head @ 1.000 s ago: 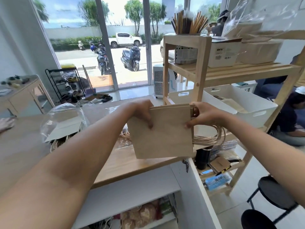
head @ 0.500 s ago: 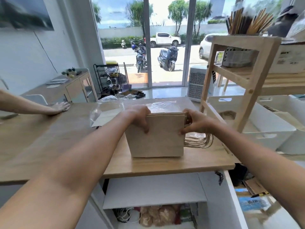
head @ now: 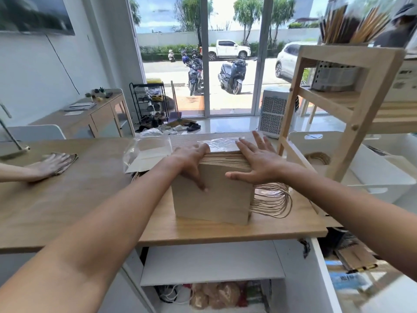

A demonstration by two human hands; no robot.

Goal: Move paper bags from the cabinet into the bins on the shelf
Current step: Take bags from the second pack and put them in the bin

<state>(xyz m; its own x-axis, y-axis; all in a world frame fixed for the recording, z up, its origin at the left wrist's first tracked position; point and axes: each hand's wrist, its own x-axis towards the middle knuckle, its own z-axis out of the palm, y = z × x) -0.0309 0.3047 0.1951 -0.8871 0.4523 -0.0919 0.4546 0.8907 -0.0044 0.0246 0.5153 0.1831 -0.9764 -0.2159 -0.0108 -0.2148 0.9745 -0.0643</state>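
A thick stack of brown paper bags (head: pixel 214 199) stands on edge on the wooden countertop (head: pixel 90 199), its twine handles (head: pixel 273 202) sticking out to the right. My left hand (head: pixel 191 161) grips the stack's top left corner, fingers over the far side and thumb down the front face. My right hand (head: pixel 255 159) lies flat with spread fingers on the top edges of the bags. White bins (head: pixel 374 175) sit on the wooden shelf (head: pixel 352 123) at the right; the nearest one holds twine handles.
Clear plastic wrap with a white bag (head: pixel 149 152) lies behind the stack. Another person's hand (head: pixel 52 163) presses a cloth on the counter at left. The open cabinet (head: pixel 209 267) below holds packets and cables. A low shelf at the right carries cardboard and small items.
The stack came down from mid-air onto the countertop. My right hand let go of the stack's right side and now lies flat on top. The view turned left, away from the shelf.
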